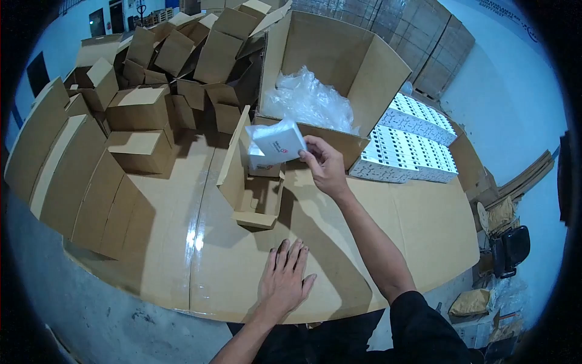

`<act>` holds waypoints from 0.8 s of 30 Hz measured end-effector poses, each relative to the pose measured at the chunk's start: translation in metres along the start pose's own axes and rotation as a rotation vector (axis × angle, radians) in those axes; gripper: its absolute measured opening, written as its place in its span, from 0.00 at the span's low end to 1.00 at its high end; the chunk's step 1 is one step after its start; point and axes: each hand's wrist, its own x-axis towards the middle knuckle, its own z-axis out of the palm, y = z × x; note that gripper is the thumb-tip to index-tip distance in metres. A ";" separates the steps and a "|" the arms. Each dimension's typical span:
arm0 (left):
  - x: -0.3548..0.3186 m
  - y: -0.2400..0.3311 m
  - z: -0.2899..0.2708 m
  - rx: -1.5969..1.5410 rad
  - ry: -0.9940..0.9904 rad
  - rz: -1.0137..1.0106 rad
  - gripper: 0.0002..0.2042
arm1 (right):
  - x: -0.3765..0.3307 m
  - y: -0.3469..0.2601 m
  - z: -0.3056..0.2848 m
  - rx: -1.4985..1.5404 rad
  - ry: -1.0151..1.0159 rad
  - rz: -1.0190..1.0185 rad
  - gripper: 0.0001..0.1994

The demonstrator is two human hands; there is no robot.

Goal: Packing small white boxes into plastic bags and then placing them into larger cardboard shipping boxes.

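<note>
right hand (322, 165) up over the table, and it has the white packet (279, 143) pinched by its near right corner, thumb on one side, fingers on the other, the grip closed to just that thickness! the packet tilts in the air, a small red mark on its face, with clear film sticking out past its left end. right below and behind it sits the small open carton (256, 219), tall flap raised on the left, a white item partly visible at the far end, much of it covered by the packet. down at the near side, left hand (286, 280) lies palm down, fingers stretched and slightly apart, gripping nothing, resting on the cardboard sheet (233, 273). just beyond the action, the big carton (332, 37) gapes wide with crumpled clear plastic (310, 102) heaped inside. off to its right, white patterned boxes (403, 156) stand in tight rows; over on the left, brown cartons (209, 57) pile up at all angles!
</note>
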 end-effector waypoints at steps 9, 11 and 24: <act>-0.004 -0.006 -0.008 -0.043 -0.003 -0.003 0.33 | 0.018 -0.031 0.001 -0.405 -0.246 -0.034 0.14; -0.002 -0.006 -0.007 -0.057 -0.002 -0.003 0.33 | 0.028 -0.040 0.004 -0.533 -0.363 -0.228 0.13; 0.002 -0.003 -0.005 -0.060 -0.018 -0.015 0.33 | 0.025 -0.035 0.049 -0.857 -0.316 -0.145 0.09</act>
